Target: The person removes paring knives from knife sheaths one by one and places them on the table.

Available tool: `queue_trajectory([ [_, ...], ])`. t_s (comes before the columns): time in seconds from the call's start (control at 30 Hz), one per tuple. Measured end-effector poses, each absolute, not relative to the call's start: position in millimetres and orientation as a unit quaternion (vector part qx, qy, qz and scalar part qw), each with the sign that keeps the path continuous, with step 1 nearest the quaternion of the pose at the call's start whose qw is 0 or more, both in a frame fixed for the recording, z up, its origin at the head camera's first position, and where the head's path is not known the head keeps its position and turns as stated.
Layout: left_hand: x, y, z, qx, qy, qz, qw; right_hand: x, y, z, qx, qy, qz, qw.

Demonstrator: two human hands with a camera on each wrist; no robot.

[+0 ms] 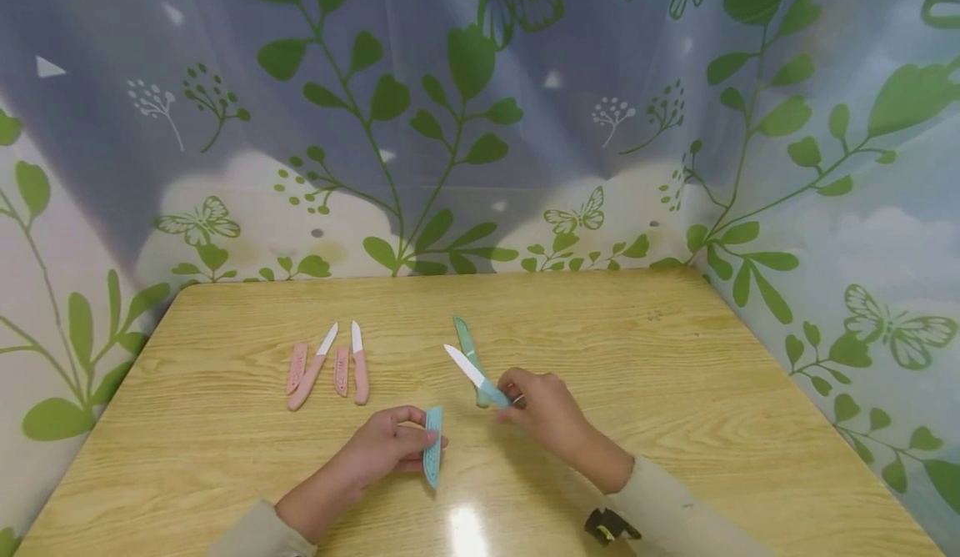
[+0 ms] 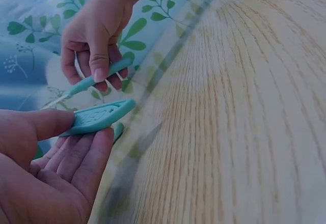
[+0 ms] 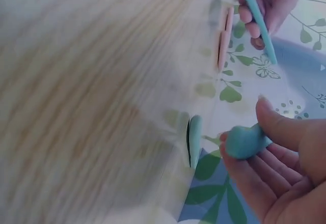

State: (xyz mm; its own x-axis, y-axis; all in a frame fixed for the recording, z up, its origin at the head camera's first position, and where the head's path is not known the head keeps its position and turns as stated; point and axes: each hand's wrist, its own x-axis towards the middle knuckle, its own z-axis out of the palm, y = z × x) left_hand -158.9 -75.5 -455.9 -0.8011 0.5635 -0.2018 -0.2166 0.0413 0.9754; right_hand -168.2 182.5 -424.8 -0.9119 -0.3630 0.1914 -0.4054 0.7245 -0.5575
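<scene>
My left hand (image 1: 381,450) holds a light-blue knife sheath (image 1: 432,450) between thumb and fingers, its pointed end toward me. In the left wrist view the raised pattern on the sheath (image 2: 99,117) shows. To the right, my right hand (image 1: 553,417) pinches a small paring knife (image 1: 492,393) by its light-blue handle. Its bare white blade points away and to the left. The knife and sheath are apart. Behind the knife lies a green paring knife (image 1: 464,338) in its sheath, partly overlapped by the blue one in the head view.
On the left of the wooden table (image 1: 600,332) lie two pink-handled knives, one tilted (image 1: 306,386) and one nearly straight (image 1: 362,378), blades bare. Beside them are two pink sheaths (image 1: 297,367) (image 1: 341,371). A leaf-patterned curtain (image 1: 420,148) hangs behind the table.
</scene>
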Motion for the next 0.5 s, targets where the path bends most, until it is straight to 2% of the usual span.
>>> queue_trajectory([
  [0.27,-158.5,-74.1,-452.6,0.128,0.667,0.676,0.288,-164.0,178.8,-425.0,0.204,-0.863,0.459,-0.056],
  [0.5,-158.8,-76.4,-451.7,0.135,0.672,0.668,0.290,-161.0,174.4,-425.9,0.165,-0.812,0.549,-0.105],
])
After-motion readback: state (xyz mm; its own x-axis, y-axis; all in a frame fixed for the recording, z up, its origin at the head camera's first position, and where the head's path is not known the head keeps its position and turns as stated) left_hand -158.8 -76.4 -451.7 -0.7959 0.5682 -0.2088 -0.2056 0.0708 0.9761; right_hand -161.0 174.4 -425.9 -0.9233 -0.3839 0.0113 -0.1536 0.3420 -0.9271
